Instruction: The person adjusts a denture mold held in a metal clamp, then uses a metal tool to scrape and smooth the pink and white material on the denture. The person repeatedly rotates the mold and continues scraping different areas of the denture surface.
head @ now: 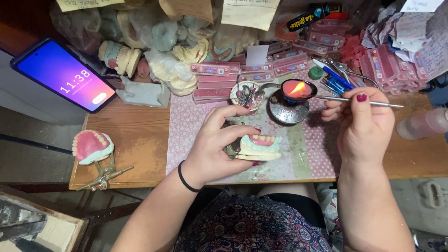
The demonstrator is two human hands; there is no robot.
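My left hand (218, 142) grips a denture model (259, 146), pale plaster with pink wax gums and a row of teeth, low over a pink dotted mat (186, 121). My right hand (364, 122) pinches a thin metal instrument (337, 99), its tip held in the flame of a small burner (295, 89) on a round metal stand. A black band circles my left wrist.
A second denture model on a metal articulator (93, 151) stands at the table's left end. A lit phone (65, 74) leans at the far left. Plaster casts in bags, pink flat boxes (214, 79), a small dish of tools (247, 94) and blue pens (333, 77) crowd the back.
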